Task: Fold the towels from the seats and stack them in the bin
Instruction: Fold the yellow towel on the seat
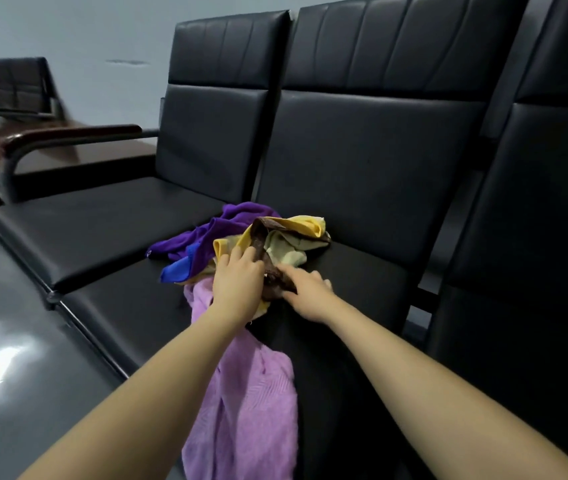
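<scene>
1. Both hands are in the pile: the left hand [237, 280] curls into the brown towel [270, 268], and the right hand [306, 289] lies on it, fingers bent; a firm grip can't be confirmed.
2. The towels sit heaped on the middle seat [362, 282]: purple towel [213, 230], blue towel [177, 270], yellow towel [296, 225].
3. The pink towel [244, 393] hangs over the seat's front edge.
4. Risk: lifting the brown one could drag tangled neighbours and tip the pink one to the floor.
5. No bin in view.

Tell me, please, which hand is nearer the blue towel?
Left. The left hand lies just beside the blue towel; the right hand is farther off, beyond the brown towel.
</scene>
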`<move>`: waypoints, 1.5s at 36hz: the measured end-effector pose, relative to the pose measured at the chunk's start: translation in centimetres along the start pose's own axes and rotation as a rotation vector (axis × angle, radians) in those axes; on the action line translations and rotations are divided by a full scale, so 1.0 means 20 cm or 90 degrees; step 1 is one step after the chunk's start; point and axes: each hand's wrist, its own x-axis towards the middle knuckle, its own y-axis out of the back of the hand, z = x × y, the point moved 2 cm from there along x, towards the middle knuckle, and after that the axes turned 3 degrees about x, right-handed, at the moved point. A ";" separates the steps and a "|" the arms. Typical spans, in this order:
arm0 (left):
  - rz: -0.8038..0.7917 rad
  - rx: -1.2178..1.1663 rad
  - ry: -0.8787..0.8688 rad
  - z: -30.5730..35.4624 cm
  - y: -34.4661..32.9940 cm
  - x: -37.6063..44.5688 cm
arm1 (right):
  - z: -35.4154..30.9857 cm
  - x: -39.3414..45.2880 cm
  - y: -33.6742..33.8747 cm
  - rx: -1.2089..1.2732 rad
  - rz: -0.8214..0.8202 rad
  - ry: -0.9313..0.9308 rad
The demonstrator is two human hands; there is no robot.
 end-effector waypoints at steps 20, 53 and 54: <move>0.013 -0.190 -0.126 0.19 0.04 -0.04 | 0.14 -0.14 0.06 0.192 0.146 -0.006; -0.047 -0.159 -0.016 0.34 0.17 -0.20 | 0.17 -0.41 0.14 -0.060 0.195 -0.012; -0.028 -0.124 -0.025 0.35 0.17 -0.20 | 0.18 -0.41 0.15 -0.040 0.216 -0.007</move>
